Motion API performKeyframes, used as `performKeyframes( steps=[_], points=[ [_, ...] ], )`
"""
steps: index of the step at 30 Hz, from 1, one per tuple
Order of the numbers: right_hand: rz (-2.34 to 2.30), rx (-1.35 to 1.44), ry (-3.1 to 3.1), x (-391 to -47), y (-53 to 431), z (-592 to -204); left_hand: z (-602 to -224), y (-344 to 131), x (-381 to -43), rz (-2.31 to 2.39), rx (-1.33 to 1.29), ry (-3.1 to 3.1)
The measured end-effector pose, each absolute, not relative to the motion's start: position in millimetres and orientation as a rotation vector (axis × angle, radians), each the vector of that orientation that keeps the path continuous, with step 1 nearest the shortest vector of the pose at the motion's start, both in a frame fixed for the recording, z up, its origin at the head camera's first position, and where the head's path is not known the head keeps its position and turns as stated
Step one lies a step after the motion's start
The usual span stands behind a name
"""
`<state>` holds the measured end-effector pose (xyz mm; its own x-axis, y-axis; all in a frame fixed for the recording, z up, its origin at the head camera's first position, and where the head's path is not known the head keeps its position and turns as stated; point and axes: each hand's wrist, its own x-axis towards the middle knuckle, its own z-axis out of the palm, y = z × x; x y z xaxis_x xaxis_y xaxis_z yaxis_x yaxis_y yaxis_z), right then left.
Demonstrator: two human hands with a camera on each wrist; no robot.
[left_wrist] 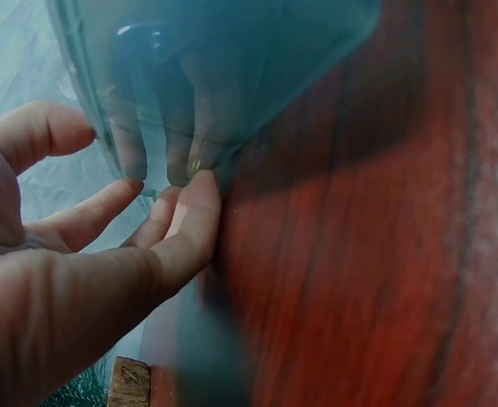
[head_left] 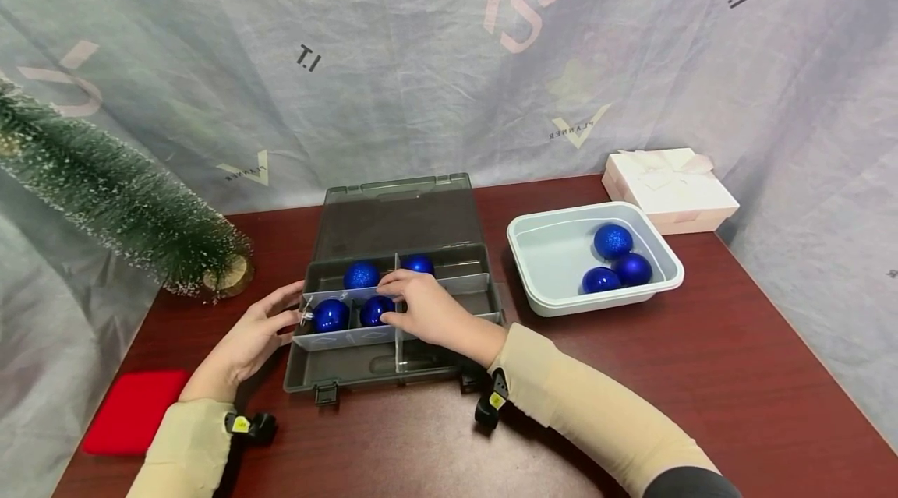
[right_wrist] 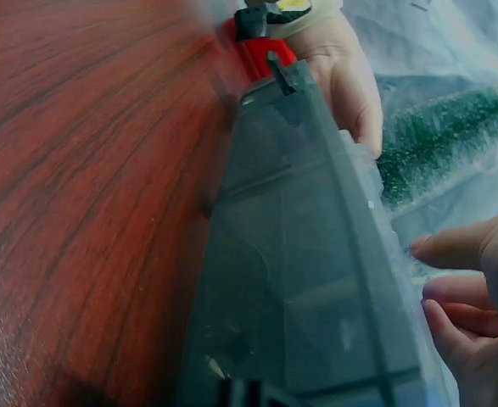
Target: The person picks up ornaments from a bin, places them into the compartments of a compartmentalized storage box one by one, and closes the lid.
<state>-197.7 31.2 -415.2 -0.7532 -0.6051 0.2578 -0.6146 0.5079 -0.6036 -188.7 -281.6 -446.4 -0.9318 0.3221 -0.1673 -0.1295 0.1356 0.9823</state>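
A dark translucent divider box [head_left: 344, 364] lies with its lid raised at the back. Two blue bauble ornaments [head_left: 330, 316] sit in its middle row, and two more [head_left: 361, 275] in the back row. My left hand [head_left: 258, 334] is at the box's left side, fingers loosely bent and fingertips against the clear wall [left_wrist: 198, 76]. Over the middle row, my right hand [head_left: 428, 307] has its thumb and fingers spread at the right-hand blue bauble [head_left: 374, 311], covering part of it. Between those fingers [right_wrist: 452, 242] nothing shows in the right wrist view.
A pale plastic tub [head_left: 554, 252] with three blue baubles [head_left: 633, 269] stands right of the box. Behind it is a white gift box [head_left: 677, 190]. A frosted miniature tree [head_left: 119, 186] leans at left, and a red cloth [head_left: 133, 412] lies near the left forearm.
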Motion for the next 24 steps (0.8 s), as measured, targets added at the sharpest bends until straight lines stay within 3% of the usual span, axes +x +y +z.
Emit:
performKeyframes(
  steps=[10, 24],
  points=[
    [1.771, 1.004, -2.536, -191.0, 67.1, -391.5, -445.9, -282.1, -189.0, 1.855, 0.188, 2.084],
    [1.794, 0.88, -2.367, -172.5, 147.9, -337.4, -447.3, -281.4, -190.5, 1.866, 0.18, 2.075]
  ],
)
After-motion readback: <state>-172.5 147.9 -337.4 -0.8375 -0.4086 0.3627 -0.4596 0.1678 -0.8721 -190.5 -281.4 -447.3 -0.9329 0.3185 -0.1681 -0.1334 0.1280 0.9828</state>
